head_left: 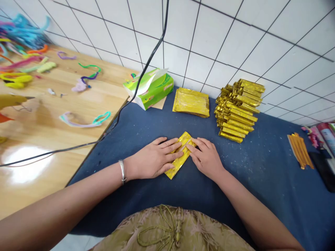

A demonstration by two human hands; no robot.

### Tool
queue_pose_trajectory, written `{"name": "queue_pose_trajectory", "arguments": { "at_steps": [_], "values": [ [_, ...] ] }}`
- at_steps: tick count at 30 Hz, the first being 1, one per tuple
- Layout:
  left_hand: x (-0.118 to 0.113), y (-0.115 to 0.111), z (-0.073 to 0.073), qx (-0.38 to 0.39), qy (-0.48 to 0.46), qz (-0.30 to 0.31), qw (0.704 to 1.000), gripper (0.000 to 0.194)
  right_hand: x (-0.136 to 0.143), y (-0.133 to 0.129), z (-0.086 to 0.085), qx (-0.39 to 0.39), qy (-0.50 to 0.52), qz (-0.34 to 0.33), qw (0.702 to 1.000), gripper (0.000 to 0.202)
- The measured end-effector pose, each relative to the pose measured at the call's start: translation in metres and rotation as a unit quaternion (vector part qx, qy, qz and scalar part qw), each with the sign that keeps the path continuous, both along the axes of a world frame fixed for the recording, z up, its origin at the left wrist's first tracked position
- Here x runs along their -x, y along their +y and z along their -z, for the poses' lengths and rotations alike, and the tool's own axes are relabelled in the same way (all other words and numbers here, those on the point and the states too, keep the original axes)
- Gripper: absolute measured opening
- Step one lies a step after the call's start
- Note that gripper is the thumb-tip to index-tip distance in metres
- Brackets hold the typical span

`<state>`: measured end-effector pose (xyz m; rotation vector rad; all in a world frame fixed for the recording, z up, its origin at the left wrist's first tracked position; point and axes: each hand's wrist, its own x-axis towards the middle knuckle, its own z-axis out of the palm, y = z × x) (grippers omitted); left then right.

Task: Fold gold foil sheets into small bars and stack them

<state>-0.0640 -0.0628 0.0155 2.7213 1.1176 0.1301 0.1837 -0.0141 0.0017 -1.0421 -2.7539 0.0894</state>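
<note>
A folded sheet of gold foil paper lies slantwise on the dark blue cloth, with a pale strip or fold line along its middle. My left hand rests flat across its left side, fingers stretched out and a little apart. At the upper right edge, my right hand has its fingers bent and closed on the foil paper near the fold; the fingertips partly cover that edge. Behind the hands lies a flat stack of gold foil sheets. To its right rises a pile of folded gold strips.
A green tissue box stands near the tiled wall. A black cable hangs across the view. Coloured pipe cleaners and a yellow glue gun lie on the wooden table. Orange-gold strips and a black phone-like object lie far right.
</note>
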Motion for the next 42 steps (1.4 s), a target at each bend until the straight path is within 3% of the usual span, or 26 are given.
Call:
{"name": "queue_pose_trajectory", "arguments": {
  "at_steps": [16,27,35,38,42],
  "values": [
    [-0.011,-0.006,0.013,-0.049,-0.012,-0.021,0.999,0.053,0.003,0.007,-0.003,0.049,0.053,0.027,0.997,0.043],
    [-0.014,-0.008,0.011,-0.036,-0.004,-0.021,0.999,0.047,0.005,0.008,-0.001,0.042,0.063,0.043,0.996,0.043],
    [-0.024,-0.014,0.008,-0.047,-0.01,-0.036,0.998,0.056,0.005,0.009,-0.001,0.038,0.069,0.056,0.995,0.043],
    [-0.027,-0.016,0.011,-0.054,-0.008,-0.04,0.998,0.051,0.003,0.011,-0.001,0.029,0.07,0.041,0.996,0.043],
    [-0.025,-0.014,0.013,-0.05,-0.006,-0.03,0.998,0.051,0.003,0.012,-0.003,0.013,0.015,-0.056,0.998,0.047]
  ]
}}
